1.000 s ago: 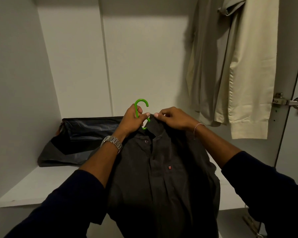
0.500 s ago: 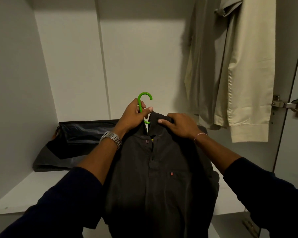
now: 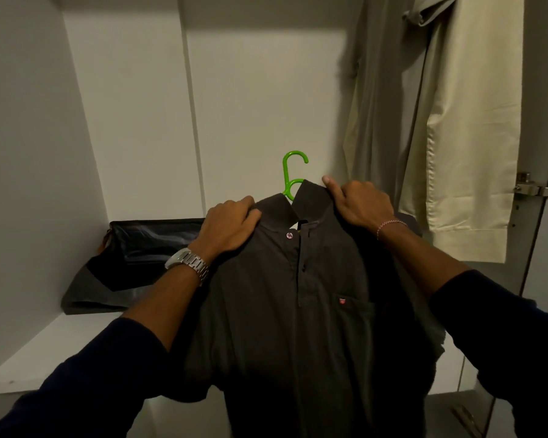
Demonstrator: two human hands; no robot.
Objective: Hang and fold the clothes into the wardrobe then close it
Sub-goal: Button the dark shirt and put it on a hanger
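A dark grey polo shirt (image 3: 285, 311) hangs on a green hanger whose hook (image 3: 293, 172) sticks up above the collar. I hold it up in front of the open wardrobe. My left hand (image 3: 231, 226), with a metal watch on the wrist, grips the shirt's left shoulder beside the collar. My right hand (image 3: 358, 203), with a thin bracelet, grips the right side of the collar and shoulder. The hanger's arms are hidden inside the shirt.
A dark folded bag (image 3: 133, 263) lies on the white wardrobe shelf (image 3: 54, 349) at the left. Beige and grey garments (image 3: 469, 128) hang at the upper right. A door hinge (image 3: 532, 189) and the open door edge are at the far right.
My left hand has let go of the green hook and moved to the shirt's left shoulder. My right hand has slid out to the right collar. The shirt sits higher.
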